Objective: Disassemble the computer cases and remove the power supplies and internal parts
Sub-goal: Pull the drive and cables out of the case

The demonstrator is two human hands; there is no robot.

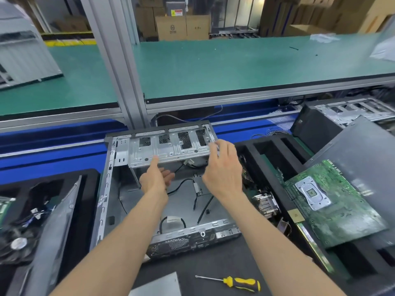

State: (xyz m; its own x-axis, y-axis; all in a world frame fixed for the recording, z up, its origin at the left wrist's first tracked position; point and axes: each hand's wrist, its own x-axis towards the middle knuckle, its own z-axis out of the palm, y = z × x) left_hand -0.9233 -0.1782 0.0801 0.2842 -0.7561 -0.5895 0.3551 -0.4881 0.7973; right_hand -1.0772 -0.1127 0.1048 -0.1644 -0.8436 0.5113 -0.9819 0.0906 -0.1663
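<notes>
An open grey computer case (106, 189) lies flat in front of me, with loose black cables (183, 184) on its bare floor. A silver drive cage (166, 146) spans its far end. My left hand (156, 178) reaches under the cage's front edge, fingers straight, thumb touching the metal. My right hand (222, 167) is at the cage's right end, fingers spread and loosely bent, fingertips touching the edge. Neither hand grips anything that I can see.
A green motherboard (333, 201) lies on a grey panel at right, a heatsink (266, 202) beside the case. A yellow-black screwdriver (239, 283) lies near me. Black foam trays (275, 150) flank the case; a fan (19, 242) sits at left. Another case (350, 112) stands far right.
</notes>
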